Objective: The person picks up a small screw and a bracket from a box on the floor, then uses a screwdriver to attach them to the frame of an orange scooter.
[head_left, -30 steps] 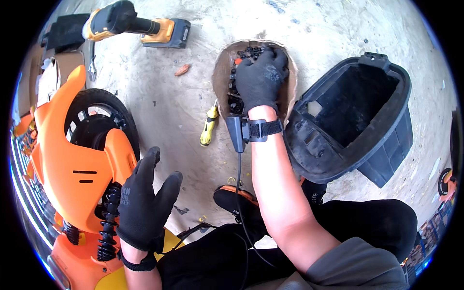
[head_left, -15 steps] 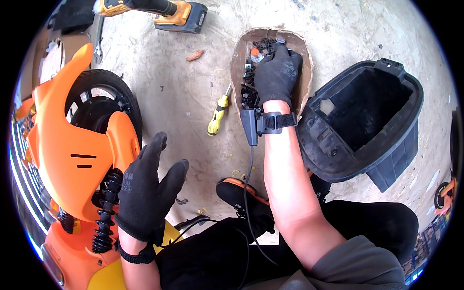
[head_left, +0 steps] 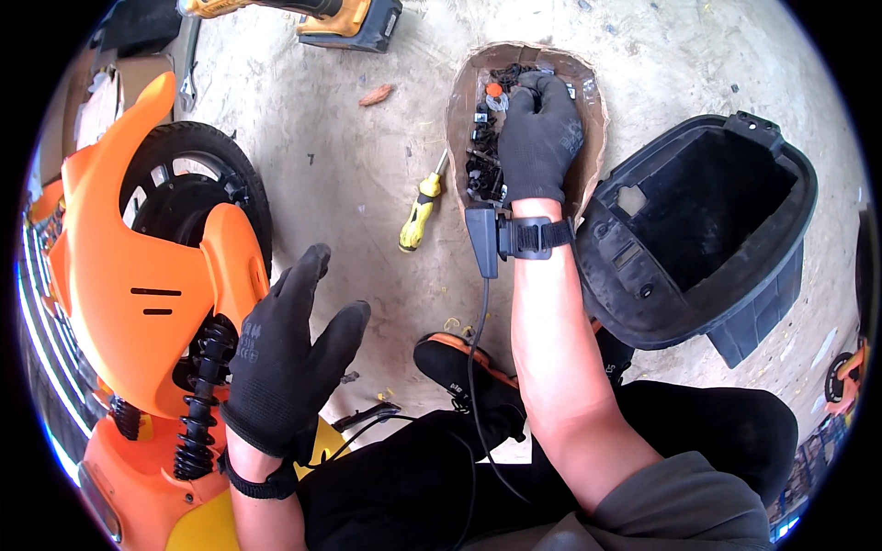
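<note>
While the right hand dips into the cardboard box on the floor, its fingers curl among small dark parts, whether around one I can't tell; the left hand hovers apart, spread, empty. Light fingertip sorting suits, lifting straight past the rim: the black tub crowds rightward, the yellow screwdriver side gives more room.

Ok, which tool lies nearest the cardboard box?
The yellow screwdriver, its shaft tip just left of the cardboard box; the power drill and the wrench lie farther off.
</note>
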A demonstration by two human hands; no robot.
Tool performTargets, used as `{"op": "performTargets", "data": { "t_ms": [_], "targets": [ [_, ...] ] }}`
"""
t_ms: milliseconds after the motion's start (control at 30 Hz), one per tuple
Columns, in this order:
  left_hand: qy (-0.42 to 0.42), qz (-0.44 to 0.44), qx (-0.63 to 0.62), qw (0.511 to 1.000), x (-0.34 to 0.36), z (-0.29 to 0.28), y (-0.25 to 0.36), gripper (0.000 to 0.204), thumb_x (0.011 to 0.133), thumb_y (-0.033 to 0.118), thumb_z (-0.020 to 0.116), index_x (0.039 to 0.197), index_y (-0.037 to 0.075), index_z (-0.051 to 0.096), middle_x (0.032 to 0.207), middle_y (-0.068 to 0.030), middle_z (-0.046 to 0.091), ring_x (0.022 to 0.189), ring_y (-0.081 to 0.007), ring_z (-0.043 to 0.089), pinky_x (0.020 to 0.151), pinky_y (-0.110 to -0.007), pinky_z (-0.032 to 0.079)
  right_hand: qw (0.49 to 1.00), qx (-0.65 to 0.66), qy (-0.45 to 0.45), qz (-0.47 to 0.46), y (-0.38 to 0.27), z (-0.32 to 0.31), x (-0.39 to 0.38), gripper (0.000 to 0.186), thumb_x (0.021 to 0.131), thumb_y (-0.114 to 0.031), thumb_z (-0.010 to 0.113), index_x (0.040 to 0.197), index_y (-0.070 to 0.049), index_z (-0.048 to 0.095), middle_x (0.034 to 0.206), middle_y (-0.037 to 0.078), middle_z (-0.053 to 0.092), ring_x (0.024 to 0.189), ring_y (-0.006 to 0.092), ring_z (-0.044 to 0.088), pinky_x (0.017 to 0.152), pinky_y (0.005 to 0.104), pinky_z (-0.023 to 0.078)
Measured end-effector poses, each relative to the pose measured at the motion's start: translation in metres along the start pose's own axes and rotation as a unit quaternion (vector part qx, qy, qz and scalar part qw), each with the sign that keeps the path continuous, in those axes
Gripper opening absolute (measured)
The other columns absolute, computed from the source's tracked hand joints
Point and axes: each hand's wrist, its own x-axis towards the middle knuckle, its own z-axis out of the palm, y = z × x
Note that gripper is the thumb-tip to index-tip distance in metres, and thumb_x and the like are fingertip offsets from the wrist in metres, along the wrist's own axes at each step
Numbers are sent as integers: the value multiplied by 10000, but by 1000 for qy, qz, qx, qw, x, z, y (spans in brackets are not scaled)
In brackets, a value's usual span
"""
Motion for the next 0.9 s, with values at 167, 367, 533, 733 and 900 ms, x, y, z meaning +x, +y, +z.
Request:
{"op": "performTargets", "data": {
  "t_ms": [167, 367, 533, 733, 900],
  "targets": [
    [-7, -14, 1, 1000, -1, 1, 2, 553, 867, 185, 759, 1298, -82, 535, 1193, -271, 650, 1110, -401, 643, 923, -438, 512, 982, 161, -55, 79, 5, 0, -15, 168, 944, -45, 552, 1066, 0, 657, 934, 120, 699, 797, 188, 656, 753, 327, 530],
    [-16, -12, -2, 1000, 2, 1, 2, 558, 869, 190, 756, 1308, -75, 537, 1205, -274, 647, 1118, -406, 641, 938, -432, 508, 925, 325, -102, 167, -13, -10, -21, 241, 1003, -35, 542, 1234, 30, 562, 1078, 99, 676, 858, 127, 663, 763, 253, 569],
    [-8, -1, 14, 1000, -5, -5, 0, 551, 863, 194, 762, 1303, -60, 551, 1202, -270, 649, 1111, -406, 642, 934, -425, 512, 842, 474, -187, 174, -41, -11, -36, 205, 994, -24, 547, 1175, 60, 592, 1105, 141, 685, 922, 163, 681, 840, 299, 584],
    [-110, 9, -11, 994, -12, 3, 12, 526, 869, 173, 767, 1317, -18, 570, 1178, -227, 679, 1105, -363, 666, 925, -387, 520, 816, 429, -377, 90, -74, -3, -77, 188, 960, -79, 608, 1119, 4, 666, 987, 61, 707, 869, 120, 681, 829, 267, 555],
    [-138, -79, 4, 987, -33, 3, 1, 476, 862, 224, 761, 1210, -55, 594, 1045, -241, 686, 922, -396, 679, 790, -437, 531, 769, 467, -401, 174, -71, 48, -164, 150, 863, -13, 675, 1012, -13, 671, 896, 57, 702, 792, 132, 663, 726, 295, 548]
  ]
}}
